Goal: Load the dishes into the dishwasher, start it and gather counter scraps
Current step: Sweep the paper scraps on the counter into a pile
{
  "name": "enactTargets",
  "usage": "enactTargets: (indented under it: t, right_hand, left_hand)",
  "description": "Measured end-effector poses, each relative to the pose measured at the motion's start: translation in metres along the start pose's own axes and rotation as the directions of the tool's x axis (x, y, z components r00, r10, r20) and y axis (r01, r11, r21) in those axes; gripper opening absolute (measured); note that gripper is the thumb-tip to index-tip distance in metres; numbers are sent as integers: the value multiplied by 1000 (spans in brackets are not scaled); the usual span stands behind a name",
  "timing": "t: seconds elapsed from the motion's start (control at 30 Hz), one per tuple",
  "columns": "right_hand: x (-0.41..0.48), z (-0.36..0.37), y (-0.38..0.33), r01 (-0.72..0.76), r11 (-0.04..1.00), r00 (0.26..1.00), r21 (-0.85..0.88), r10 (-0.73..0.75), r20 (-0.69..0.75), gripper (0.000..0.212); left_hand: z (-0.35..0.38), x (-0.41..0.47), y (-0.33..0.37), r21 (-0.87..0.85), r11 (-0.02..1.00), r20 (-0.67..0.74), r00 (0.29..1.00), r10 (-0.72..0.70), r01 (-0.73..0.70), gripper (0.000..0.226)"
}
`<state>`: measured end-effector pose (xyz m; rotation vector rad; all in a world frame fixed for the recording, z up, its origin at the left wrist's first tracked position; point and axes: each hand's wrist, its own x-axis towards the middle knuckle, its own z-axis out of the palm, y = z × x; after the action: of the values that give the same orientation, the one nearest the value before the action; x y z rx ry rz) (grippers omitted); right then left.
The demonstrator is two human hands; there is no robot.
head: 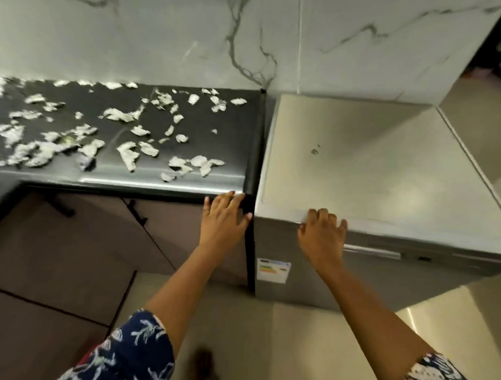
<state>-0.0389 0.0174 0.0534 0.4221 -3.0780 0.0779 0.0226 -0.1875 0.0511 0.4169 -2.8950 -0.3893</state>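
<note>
Steel dishwasher (375,173) shut, scraps (123,151) upper left on worktop (162,181).
My left hand (223,217) spread empty; right hand (322,234) curled on the lid edge, could slip.

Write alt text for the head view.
The left hand rests at the dark counter's front corner while the right hand grips the silver dishwasher's top front edge. Pale scraps litter the counter.

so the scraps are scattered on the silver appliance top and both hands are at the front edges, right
Not quite. The head view shows the scraps scattered on the dark counter, not the silver appliance top. The left hand and right hand are at the front edges.
</note>
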Motion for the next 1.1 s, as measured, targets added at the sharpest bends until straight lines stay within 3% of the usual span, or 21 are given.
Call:
enactTargets:
  t: [0.1,0.2,0.37,0.47,0.67,0.8,0.93,1.0,1.1]
  right_hand:
    - [30,-3,-51,171,979,985,115,-172,3,48]
    - [63,2,-109,235,932,969,278,-245,4,63]
    - [119,19,-191,217,942,955,255,-259,145,98]
    - [154,30,-230,188,959,968,213,-218,124,116]
    - [222,35,-278,223,958,966,181,-242,90,100]
    - [260,33,-295,250,944,955,214,-277,104,89]
    - [265,35,-281,288,827,950,483,-310,-35,87]
    - [258,38,-265,206,813,978,545,-183,-98,79]
    - [267,39,-259,58,901,998,430,-69,10,73]
  left_hand:
    - [-16,16,-59,-52,978,-85,974,-208,204,62]
    - [-24,40,-122,-34,933,-2,934,-358,357,74]
    - [-26,86,-184,34,924,108,918,-381,380,94]
    - [-27,126,-207,105,925,101,922,-374,364,105]
    - [-21,197,-236,104,963,126,957,-260,248,102]
    - [-23,223,-244,24,968,92,963,-252,251,92]
    - [-36,209,-249,-123,977,-136,973,-189,172,75]
    - [-44,183,-257,-135,961,-251,930,-269,242,70]
    - [-50,154,-276,-176,848,-127,842,-524,500,79]
